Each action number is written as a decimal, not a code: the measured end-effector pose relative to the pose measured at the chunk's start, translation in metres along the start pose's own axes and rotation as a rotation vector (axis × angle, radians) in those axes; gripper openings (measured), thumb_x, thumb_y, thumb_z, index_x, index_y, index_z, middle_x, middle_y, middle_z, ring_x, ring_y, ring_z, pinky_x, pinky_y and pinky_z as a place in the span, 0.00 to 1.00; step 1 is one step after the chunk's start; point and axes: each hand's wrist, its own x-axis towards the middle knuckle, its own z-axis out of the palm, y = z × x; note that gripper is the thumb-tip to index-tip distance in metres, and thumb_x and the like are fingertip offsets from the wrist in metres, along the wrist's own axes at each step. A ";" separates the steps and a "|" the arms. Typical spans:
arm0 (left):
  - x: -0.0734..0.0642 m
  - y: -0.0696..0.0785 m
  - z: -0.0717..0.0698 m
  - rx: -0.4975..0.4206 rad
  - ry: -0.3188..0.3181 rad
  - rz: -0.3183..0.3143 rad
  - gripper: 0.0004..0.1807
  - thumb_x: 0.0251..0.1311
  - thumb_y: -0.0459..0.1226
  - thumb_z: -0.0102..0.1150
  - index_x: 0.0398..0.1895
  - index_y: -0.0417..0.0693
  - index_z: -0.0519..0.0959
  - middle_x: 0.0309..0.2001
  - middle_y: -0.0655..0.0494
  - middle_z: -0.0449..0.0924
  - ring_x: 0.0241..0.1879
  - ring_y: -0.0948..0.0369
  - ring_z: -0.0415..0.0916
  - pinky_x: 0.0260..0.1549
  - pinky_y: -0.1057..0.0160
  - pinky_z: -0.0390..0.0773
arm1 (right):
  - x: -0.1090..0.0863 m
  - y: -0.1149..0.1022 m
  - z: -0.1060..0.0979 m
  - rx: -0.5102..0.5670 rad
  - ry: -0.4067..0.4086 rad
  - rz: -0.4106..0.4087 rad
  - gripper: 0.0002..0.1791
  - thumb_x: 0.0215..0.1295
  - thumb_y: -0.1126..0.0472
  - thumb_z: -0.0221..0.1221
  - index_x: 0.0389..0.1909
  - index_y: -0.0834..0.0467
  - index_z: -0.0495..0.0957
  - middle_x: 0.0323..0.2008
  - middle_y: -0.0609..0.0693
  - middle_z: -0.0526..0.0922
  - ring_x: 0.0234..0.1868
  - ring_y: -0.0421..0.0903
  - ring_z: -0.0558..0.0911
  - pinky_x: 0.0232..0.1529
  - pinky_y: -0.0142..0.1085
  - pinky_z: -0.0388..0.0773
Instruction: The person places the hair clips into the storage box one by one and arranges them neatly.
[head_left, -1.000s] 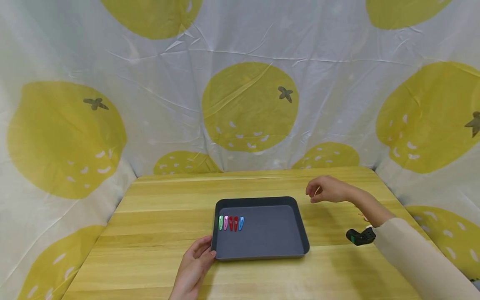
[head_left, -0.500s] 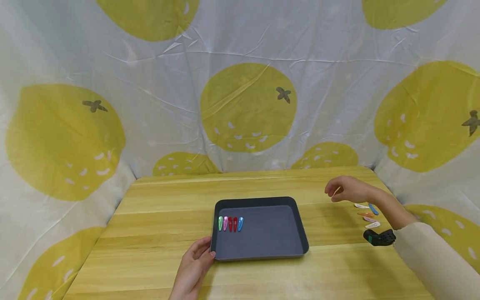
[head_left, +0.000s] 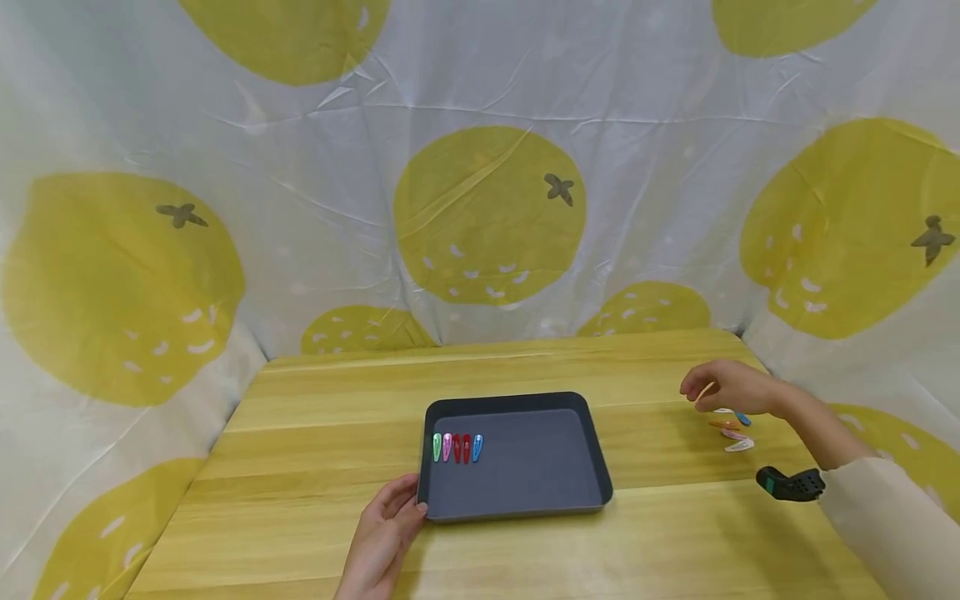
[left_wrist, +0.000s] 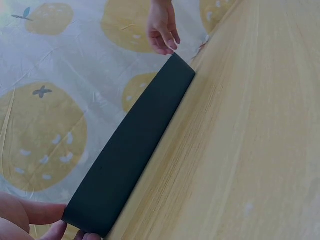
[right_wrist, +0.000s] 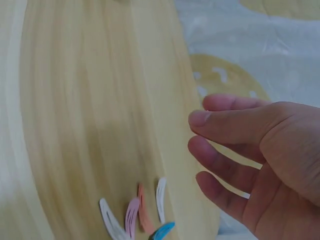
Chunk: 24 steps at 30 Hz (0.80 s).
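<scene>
My left hand [head_left: 382, 533] grips the near left corner of a dark grey baking tray [head_left: 525, 475], thumb and fingers on its wall in the left wrist view. Inside, along the tray's left side, stand in a row a green hair clip [head_left: 437, 447], a pink one [head_left: 447, 447], two red ones [head_left: 461, 448] and a blue one [head_left: 477, 448]. Above the table at the right, my right hand [head_left: 738, 387] has loosely bent fingers and holds nothing. Just beside it lie loose clips: orange [right_wrist: 144, 210], pink [right_wrist: 131, 217], blue [right_wrist: 163, 231] and two white [right_wrist: 161, 200].
The wooden table [head_left: 322, 433] carries the tray near its middle. A white curtain [head_left: 315, 217] printed with yellow lemons hangs behind and along both sides. A black device [head_left: 790, 483] is at my right wrist, by the beige sleeve [head_left: 885, 517].
My right hand has moved right, away from the tray, to the loose clips, which my forearm mostly covered before. My left hand has stayed at the tray's corner.
</scene>
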 end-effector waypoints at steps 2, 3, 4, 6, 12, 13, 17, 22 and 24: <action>0.000 0.000 0.000 0.005 0.002 -0.005 0.31 0.69 0.20 0.52 0.74 0.27 0.58 0.71 0.25 0.58 0.71 0.40 0.61 0.64 0.52 0.74 | -0.006 0.005 0.000 -0.012 -0.006 0.005 0.10 0.68 0.73 0.64 0.48 0.70 0.80 0.44 0.56 0.83 0.46 0.55 0.83 0.45 0.37 0.84; 0.000 0.000 0.000 0.005 0.001 -0.004 0.31 0.69 0.20 0.52 0.74 0.27 0.58 0.72 0.25 0.58 0.71 0.40 0.61 0.64 0.52 0.74 | -0.008 0.007 0.000 -0.022 -0.008 0.010 0.09 0.68 0.72 0.64 0.47 0.69 0.80 0.43 0.56 0.83 0.46 0.54 0.83 0.45 0.37 0.84; 0.000 0.000 -0.001 0.005 0.001 -0.004 0.31 0.69 0.20 0.51 0.74 0.27 0.58 0.72 0.25 0.58 0.71 0.40 0.60 0.65 0.52 0.74 | -0.011 0.010 0.000 -0.027 -0.012 0.014 0.09 0.68 0.73 0.64 0.47 0.68 0.81 0.43 0.55 0.83 0.45 0.53 0.83 0.45 0.36 0.84; 0.001 0.000 -0.001 0.005 0.002 -0.004 0.31 0.69 0.20 0.51 0.75 0.27 0.58 0.72 0.25 0.58 0.71 0.40 0.60 0.65 0.53 0.74 | -0.017 0.015 -0.001 -0.041 -0.034 0.021 0.07 0.67 0.73 0.63 0.45 0.67 0.81 0.42 0.54 0.83 0.44 0.51 0.83 0.44 0.36 0.84; 0.002 -0.001 0.000 0.003 0.009 -0.015 0.31 0.69 0.20 0.51 0.74 0.27 0.58 0.72 0.25 0.58 0.71 0.40 0.60 0.64 0.53 0.74 | -0.039 0.032 -0.004 -0.020 -0.106 0.035 0.06 0.66 0.74 0.64 0.42 0.67 0.81 0.39 0.50 0.83 0.40 0.47 0.82 0.43 0.36 0.83; 0.002 -0.001 0.001 0.003 0.011 -0.017 0.31 0.69 0.20 0.51 0.75 0.27 0.58 0.72 0.25 0.58 0.71 0.40 0.60 0.64 0.52 0.74 | -0.042 0.036 -0.004 -0.018 -0.105 0.031 0.06 0.65 0.74 0.64 0.42 0.67 0.81 0.38 0.49 0.83 0.39 0.46 0.82 0.43 0.36 0.83; 0.002 0.000 0.001 0.001 0.012 -0.024 0.32 0.69 0.20 0.51 0.75 0.27 0.57 0.73 0.25 0.57 0.72 0.39 0.58 0.66 0.50 0.71 | -0.054 0.053 -0.001 -0.028 -0.080 0.004 0.06 0.63 0.75 0.65 0.40 0.68 0.81 0.36 0.47 0.83 0.37 0.42 0.80 0.40 0.34 0.82; 0.003 0.001 0.001 0.009 0.020 -0.030 0.32 0.69 0.20 0.51 0.75 0.28 0.58 0.73 0.25 0.56 0.73 0.38 0.57 0.68 0.48 0.69 | -0.062 0.066 0.010 0.001 -0.043 0.007 0.07 0.62 0.73 0.67 0.39 0.68 0.81 0.34 0.47 0.81 0.35 0.38 0.77 0.35 0.31 0.78; 0.003 0.001 0.001 0.010 0.020 -0.032 0.32 0.68 0.20 0.52 0.75 0.28 0.58 0.73 0.25 0.56 0.73 0.38 0.57 0.68 0.48 0.69 | -0.063 0.067 0.014 0.007 -0.025 0.008 0.07 0.62 0.72 0.68 0.39 0.68 0.80 0.33 0.47 0.80 0.34 0.38 0.75 0.33 0.31 0.76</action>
